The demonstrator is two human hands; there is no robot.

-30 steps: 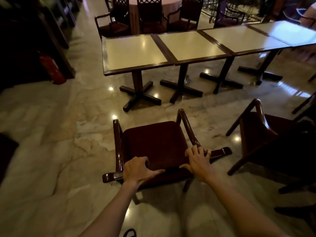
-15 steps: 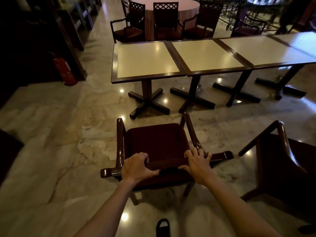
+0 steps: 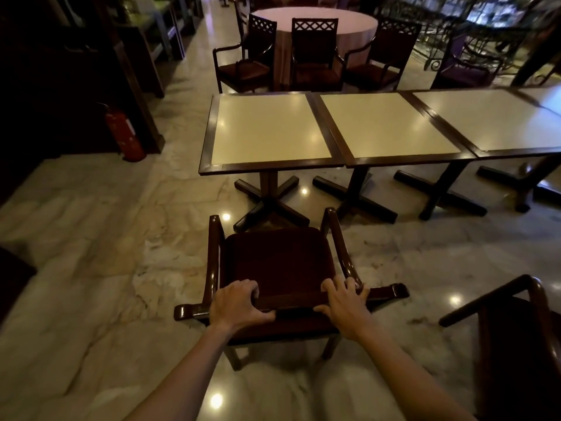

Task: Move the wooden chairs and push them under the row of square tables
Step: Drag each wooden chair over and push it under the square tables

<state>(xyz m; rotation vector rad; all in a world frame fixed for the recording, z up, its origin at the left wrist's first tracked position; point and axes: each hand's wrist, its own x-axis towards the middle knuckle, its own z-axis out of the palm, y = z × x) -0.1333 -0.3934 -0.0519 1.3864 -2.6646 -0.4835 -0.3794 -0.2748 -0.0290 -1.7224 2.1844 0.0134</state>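
Open marble floor [image 3: 106,253] left of held chair [image 3: 279,262]; ahead, leftmost table [image 3: 267,129] pedestal's cross feet [image 3: 270,202] block path; second chair [image 3: 522,338] crowds right.

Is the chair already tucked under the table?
No, the chair stands on open floor short of the table, with both hands on its back.

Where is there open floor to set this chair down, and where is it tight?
Open marble floor lies left of the held chair, toward the fire extinguisher. Ahead, a short bare strip separates it from the leftmost square table. Crowded: the cross-shaped table bases beneath, and a second chair at right.
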